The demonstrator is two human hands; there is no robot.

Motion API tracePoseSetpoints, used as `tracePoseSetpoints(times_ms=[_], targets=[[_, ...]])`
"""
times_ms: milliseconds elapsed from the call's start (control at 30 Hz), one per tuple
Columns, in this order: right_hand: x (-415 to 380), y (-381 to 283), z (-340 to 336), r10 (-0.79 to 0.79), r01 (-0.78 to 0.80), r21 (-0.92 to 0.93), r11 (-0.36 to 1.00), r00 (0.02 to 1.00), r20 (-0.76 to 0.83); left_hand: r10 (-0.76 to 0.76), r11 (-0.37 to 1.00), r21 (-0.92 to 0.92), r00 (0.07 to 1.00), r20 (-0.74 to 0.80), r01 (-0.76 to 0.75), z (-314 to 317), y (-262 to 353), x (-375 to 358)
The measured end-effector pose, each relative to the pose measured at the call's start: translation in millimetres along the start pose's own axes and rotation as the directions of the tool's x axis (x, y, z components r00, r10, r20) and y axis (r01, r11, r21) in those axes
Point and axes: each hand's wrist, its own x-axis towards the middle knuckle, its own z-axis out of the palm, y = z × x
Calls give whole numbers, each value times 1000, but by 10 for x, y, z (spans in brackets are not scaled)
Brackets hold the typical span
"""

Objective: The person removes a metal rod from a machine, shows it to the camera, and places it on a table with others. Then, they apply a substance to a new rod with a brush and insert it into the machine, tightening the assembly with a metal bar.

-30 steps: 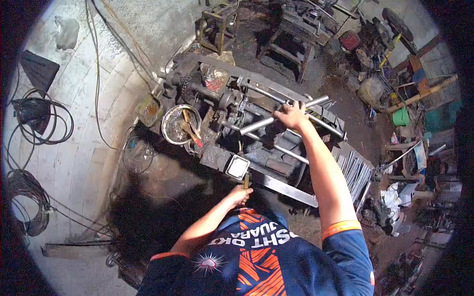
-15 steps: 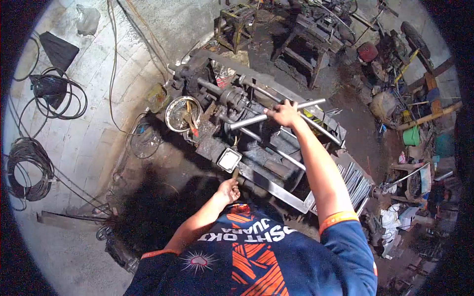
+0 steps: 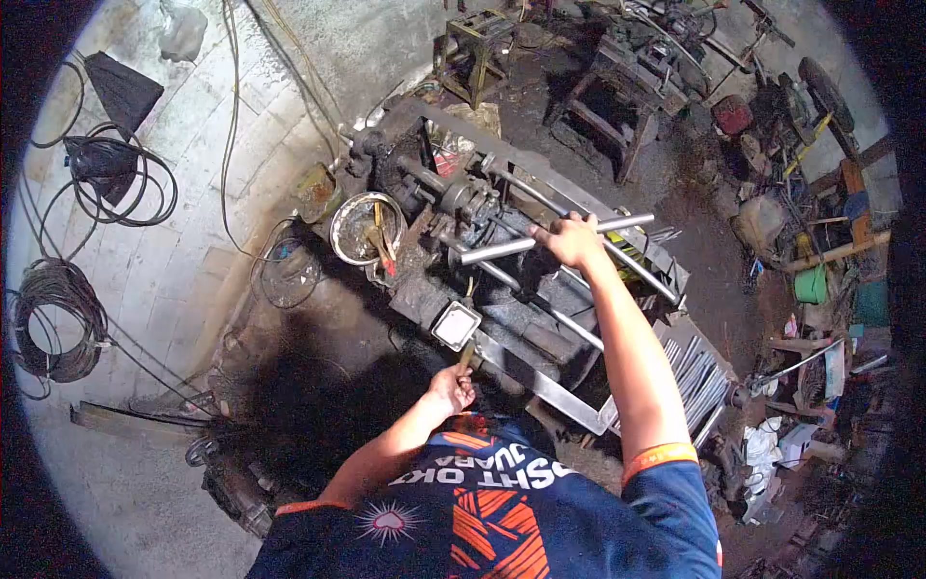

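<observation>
My right hand is closed around the middle of a smooth metal bar. The bar lies slantwise over the machine, with both ends sticking out past my fingers. Lower and nearer my body, my left hand grips a short brownish handle at the machine's front edge. Just above that handle sits a small box with a square white face. Parallel steel rods run along the machine under my right arm. My right palm and the far side of the bar are hidden.
A round pan holding brushes stands at the machine's left end. Many thin metal rods lie bundled at its right end. Coiled cable rests on the left. Behind are a metal stand and a workbench; clutter lines the right wall.
The whole view has shifted slightly. The bar's right end has dipped a little, and my right hand has moved with it. My left hand keeps its hold on the handle.
</observation>
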Motion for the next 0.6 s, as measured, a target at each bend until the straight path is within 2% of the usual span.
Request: tracePoseSetpoints(times_ms=[33,100,133,233,500,600], targets=[[0,9,12,-1,1,1,1000,1000,-2,2,1000,1,1000,0,-2,16,15,-21],[-4,66,92,-45,53,66,996,992,-117,-10,997,75,1000,-25,12,50,43,-66],[42,123,212,-95,106,40,994,969,-228,-36,996,85,999,13,35,23,71,-58],[81,141,275,-86,111,61,992,944,-319,-41,985,170,999,21,37,41,111,-99],[134,55,331,-71,65,-30,997,928,-365,-74,996,54,996,54,71,-42,110,21],[285,120,422,-106,93,-54,994,920,-377,-96,995,41,994,58,94,-66,126,90]])
